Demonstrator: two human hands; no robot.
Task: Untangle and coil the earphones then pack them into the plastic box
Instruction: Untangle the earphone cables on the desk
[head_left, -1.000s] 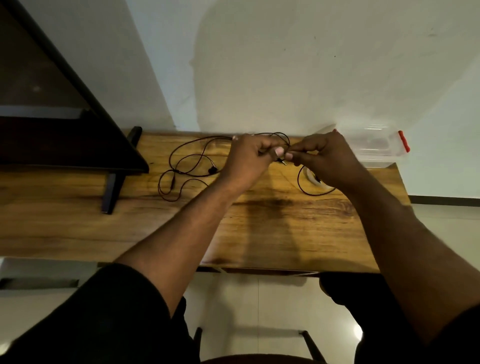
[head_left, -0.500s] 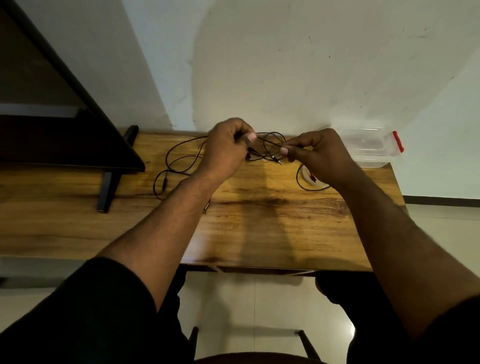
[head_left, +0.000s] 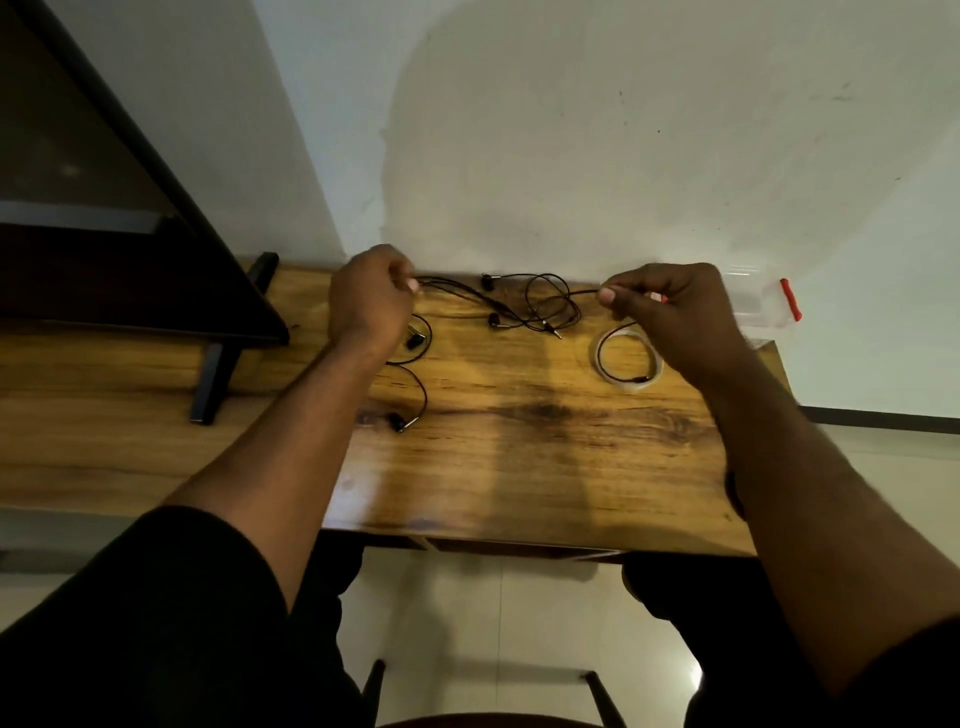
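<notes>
Black tangled earphones (head_left: 524, 306) stretch above the back of the wooden table (head_left: 519, 457). My left hand (head_left: 371, 301) pinches the cable at its left end. My right hand (head_left: 670, 312) pinches the cable at its right end. Between the hands the wire hangs in loops with earbuds and a jack plug dangling. Another earbud (head_left: 402, 421) lies on the table below my left wrist, on a trailing wire. The clear plastic box (head_left: 769, 306) with a red clip stands at the table's far right corner, partly hidden behind my right hand.
A clear tape ring (head_left: 628, 358) with a loop of black wire inside it lies under my right hand. A dark monitor on a black stand (head_left: 208, 384) fills the left. The white wall runs right behind the table. Floor tiles and a chair show below.
My hands have moved apart, the left one going left and the right one right, and the cable between them is now pulled out wider. More earbuds are visible.
</notes>
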